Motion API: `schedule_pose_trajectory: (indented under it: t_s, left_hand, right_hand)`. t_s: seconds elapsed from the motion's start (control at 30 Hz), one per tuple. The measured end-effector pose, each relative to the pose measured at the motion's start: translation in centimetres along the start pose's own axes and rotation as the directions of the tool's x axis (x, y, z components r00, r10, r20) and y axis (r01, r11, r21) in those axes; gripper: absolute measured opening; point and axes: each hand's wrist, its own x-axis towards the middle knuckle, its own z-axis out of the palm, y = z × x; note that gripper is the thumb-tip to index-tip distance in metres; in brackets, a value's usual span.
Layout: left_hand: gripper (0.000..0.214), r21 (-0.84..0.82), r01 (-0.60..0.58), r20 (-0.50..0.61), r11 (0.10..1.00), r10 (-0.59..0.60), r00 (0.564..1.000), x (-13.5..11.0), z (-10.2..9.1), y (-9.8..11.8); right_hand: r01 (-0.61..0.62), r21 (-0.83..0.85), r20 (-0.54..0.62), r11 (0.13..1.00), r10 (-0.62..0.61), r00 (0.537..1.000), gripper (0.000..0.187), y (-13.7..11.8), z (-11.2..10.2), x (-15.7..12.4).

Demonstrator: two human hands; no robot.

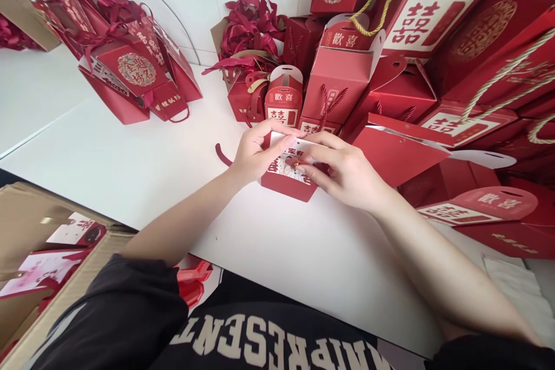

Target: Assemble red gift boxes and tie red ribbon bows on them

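Note:
A small red gift box (pixel 289 189) with a white front panel of black lettering and a line drawing stands on the white table in front of me. My left hand (pixel 260 150) is closed around its upper left side, the thumb lying across the top edge. At the front panel, my right hand (pixel 342 165) pinches a thin red strip with a small gold tip (pixel 297 165); its fingers hide most of the strip. Out to the left of the box, behind my left wrist, the end of a dark red ribbon (pixel 223 155) sticks out on the tabletop.
Several red gift boxes (pixel 333 78) crowd the back and right. A carton of red ribbons (pixel 249 23) sits against the wall. Ribbon-tied red boxes (pixel 130 69) are grouped at the back left. An open cardboard box (pixel 56 295) with printed cards stands below the table's left edge.

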Motion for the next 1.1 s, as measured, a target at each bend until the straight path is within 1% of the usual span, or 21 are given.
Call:
schedule_pose_trajectory:
  t_s: [0.1, 0.17, 0.23, 0.27, 0.3, 0.33, 0.37, 0.43, 0.47, 0.5, 0.57, 0.6, 0.73, 0.8, 0.87, 0.93, 0.97, 1.0, 1.03, 1.07, 1.1]
  left_hand:
    - [0.024, 0.193, -0.078, 0.007, 0.978, 0.078, 0.997, 0.3, -1.2, 0.8]
    - [0.032, 0.366, -0.159, -0.038, 0.917, 0.186, 0.982, 0.0, -2.8, 1.0]
    - [0.024, 0.494, -0.273, -0.010, 0.826, 0.319, 0.948, -1.0, -4.6, 0.9]
    - [0.015, 0.521, -0.360, 0.061, 0.774, 0.387, 0.920, -1.9, -5.4, 0.7]
    - [0.012, 0.477, -0.471, 0.223, 0.742, 0.416, 0.881, -2.9, -6.0, 0.6]
    - [0.018, 0.376, -0.548, 0.400, 0.748, 0.402, 0.824, -4.1, -6.5, 0.6]
    - [0.027, 0.288, -0.552, 0.546, 0.782, 0.339, 0.766, -5.3, -6.8, 0.6]
    - [0.054, 0.224, -0.439, 0.763, 0.870, 0.123, 0.634, -7.8, -6.8, 0.9]
    - [0.067, 0.215, -0.408, 0.823, 0.887, 0.059, 0.564, -8.9, -6.6, 1.2]
    - [0.075, 0.219, -0.383, 0.856, 0.897, 0.012, 0.517, -9.9, -6.3, 1.6]
    - [0.083, 0.210, -0.331, 0.889, 0.920, -0.040, 0.456, -11.3, -5.3, 2.4]
    - [0.084, 0.180, -0.301, 0.897, 0.936, -0.031, 0.441, -11.8, -4.6, 2.8]
    - [0.075, -0.030, -0.198, 0.925, 0.980, 0.102, 0.366, -12.5, -1.0, 4.0]
    - [0.070, -0.101, -0.201, 0.925, 0.974, 0.167, 0.341, -11.8, 0.8, 4.1]
    - [0.064, -0.140, -0.291, 0.887, 0.946, 0.250, 0.388, -10.0, 1.8, 4.2]
    - [0.052, -0.120, -0.458, 0.796, 0.881, 0.361, 0.486, -6.9, 1.5, 4.5]
    - [0.047, -0.048, -0.538, 0.746, 0.842, 0.388, 0.541, -4.9, 0.9, 4.8]
    - [0.043, 0.059, -0.581, 0.667, 0.812, 0.401, 0.628, -2.9, 0.1, 5.0]
    - [0.041, 0.170, -0.570, 0.549, 0.804, 0.403, 0.732, -0.8, -0.9, 5.3]
    - [0.038, 0.255, -0.500, 0.436, 0.827, 0.363, 0.823, 1.1, -1.8, 5.4]
    - [0.035, 0.298, -0.414, 0.351, 0.860, 0.304, 0.885, 2.7, -2.7, 5.5]
  right_hand:
    - [-0.006, -0.004, 0.024, 1.000, 0.006, 1.000, 0.007, 0.1, -0.2, 0.0]
    - [-0.011, -0.020, 0.044, 1.000, 0.012, 0.999, 0.008, -0.1, -0.4, -0.1]
    - [-0.010, -0.035, 0.044, 0.999, 0.012, 0.999, 0.009, -0.2, -0.5, -0.2]
    - [-0.011, -0.037, 0.041, 0.999, 0.012, 0.999, 0.010, -0.3, -0.5, -0.2]
    - [-0.012, -0.036, 0.039, 0.999, 0.013, 0.999, 0.011, -0.3, -0.5, -0.3]
    - [-0.011, -0.032, 0.039, 0.999, 0.013, 0.999, 0.012, -0.3, -0.4, -0.3]
    - [-0.010, -0.028, 0.038, 1.000, 0.011, 0.999, 0.012, -0.3, -0.4, -0.3]
    - [-0.008, -0.021, 0.040, 1.000, 0.009, 0.999, 0.012, -0.1, -0.4, -0.4]
    - [-0.006, -0.018, 0.040, 1.000, 0.006, 0.999, 0.013, -0.1, -0.4, -0.3]
    - [-0.003, -0.016, 0.037, 1.000, 0.003, 0.999, 0.013, 0.0, -0.4, -0.3]
    - [-0.002, -0.014, 0.034, 1.000, 0.003, 0.999, 0.014, 0.0, -0.4, -0.3]
    - [-0.003, -0.013, 0.033, 1.000, 0.003, 0.999, 0.014, 0.0, -0.3, -0.3]
    - [-0.017, -0.009, 0.043, 1.000, 0.017, 0.999, 0.015, -0.1, -0.3, -0.2]
    - [-0.013, -0.007, 0.053, 1.000, 0.014, 0.998, 0.015, -0.1, -0.5, -0.2]
    - [0.003, 0.001, 0.077, 1.000, -0.003, 0.997, 0.015, -0.1, -0.9, -0.2]
    - [0.023, 0.019, 0.107, 1.000, -0.025, 0.994, 0.016, 0.0, -1.6, -0.2]
    - [0.029, 0.028, 0.123, 0.999, -0.032, 0.992, 0.017, 0.1, -2.0, -0.2]
    - [0.031, 0.034, 0.138, 0.999, -0.035, 0.990, 0.017, 0.1, -2.4, -0.2]
    - [0.030, 0.036, 0.150, 0.999, -0.035, 0.988, 0.017, 0.2, -2.8, -0.3]
    - [0.026, 0.037, 0.160, 0.999, -0.031, 0.987, 0.016, 0.2, -3.2, -0.3]
    - [0.018, 0.037, 0.168, 0.999, -0.024, 0.985, 0.016, 0.3, -3.5, -0.4]
